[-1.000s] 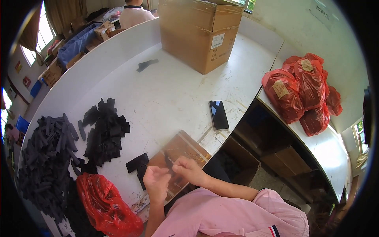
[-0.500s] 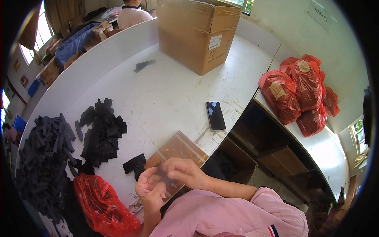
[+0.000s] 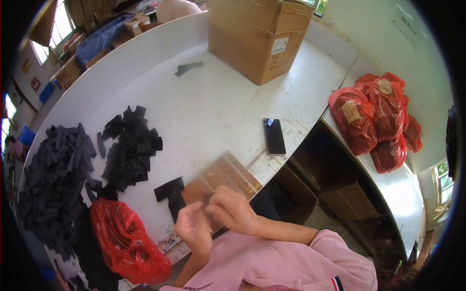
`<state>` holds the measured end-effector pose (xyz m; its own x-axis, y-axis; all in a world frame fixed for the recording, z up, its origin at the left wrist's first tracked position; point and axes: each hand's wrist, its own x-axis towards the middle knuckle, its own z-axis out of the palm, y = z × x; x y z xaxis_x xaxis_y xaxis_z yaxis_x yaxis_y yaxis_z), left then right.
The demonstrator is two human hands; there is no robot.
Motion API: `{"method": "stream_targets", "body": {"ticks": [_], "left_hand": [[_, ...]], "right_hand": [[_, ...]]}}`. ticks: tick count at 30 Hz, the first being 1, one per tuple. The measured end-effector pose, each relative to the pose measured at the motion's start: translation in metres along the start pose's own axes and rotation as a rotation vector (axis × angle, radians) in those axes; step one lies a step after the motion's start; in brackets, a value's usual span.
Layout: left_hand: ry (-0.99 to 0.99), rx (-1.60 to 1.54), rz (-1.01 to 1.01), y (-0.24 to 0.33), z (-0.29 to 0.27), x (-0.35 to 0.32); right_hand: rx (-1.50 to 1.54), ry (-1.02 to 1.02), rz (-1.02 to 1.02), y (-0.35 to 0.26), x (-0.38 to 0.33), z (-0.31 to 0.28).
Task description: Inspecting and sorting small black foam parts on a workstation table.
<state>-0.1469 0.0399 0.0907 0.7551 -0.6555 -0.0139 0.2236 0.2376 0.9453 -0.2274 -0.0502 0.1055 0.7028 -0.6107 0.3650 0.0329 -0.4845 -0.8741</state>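
Above a taped brown cardboard piece [image 3: 224, 170] at the table's front edge, my left hand [image 3: 193, 227] and my right hand [image 3: 234, 209] are close together, fingers closed. Between the fingertips they pinch a small dark fabric strip [image 3: 207, 199], mostly hidden and blurred. Just left of the hands, black fabric pieces [image 3: 169, 190] lie partly over the cardboard. Farther left is a loose heap of flat black fabric pieces [image 3: 130, 153]. Beside it rises a larger pile of narrow dark grey strips [image 3: 54, 189].
A crumpled red plastic bag [image 3: 124, 240] lies at the front left. A phone [image 3: 274, 137] rests right of centre, and a large cardboard box [image 3: 259, 41] stands at the back. Filled red bags [image 3: 374, 114] sit on the right-hand counter. Another person [image 3: 177, 8] is beyond the partition.
My fingers have drawn closer around the dark strip, and the left hand has turned inward. The whole view has shifted slightly, so the table things sit a little higher and farther right.
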Motion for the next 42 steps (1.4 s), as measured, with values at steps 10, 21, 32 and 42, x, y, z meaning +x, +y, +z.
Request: {"method": "stream_targets", "body": {"ticks": [10,21,32,42], "left_hand": [[-0.553,-0.951,-0.641,0.018,-0.013,0.018],[-0.390,-0.987,-0.678,-0.024,-0.022,0.058],[-0.299,-0.455,-0.348,-0.012,-0.005,0.051],[-0.449,-1.313,-0.670,-0.012,-0.022,0.065]], "right_hand": [[0.663,-0.241,0.478,0.010,0.006,-0.014],[0.856,-0.297,0.714,0.052,0.039,-0.013],[0.834,-0.369,0.592,0.070,0.043,-0.005],[0.579,-0.328,0.518,0.022,0.060,-0.009]]}}
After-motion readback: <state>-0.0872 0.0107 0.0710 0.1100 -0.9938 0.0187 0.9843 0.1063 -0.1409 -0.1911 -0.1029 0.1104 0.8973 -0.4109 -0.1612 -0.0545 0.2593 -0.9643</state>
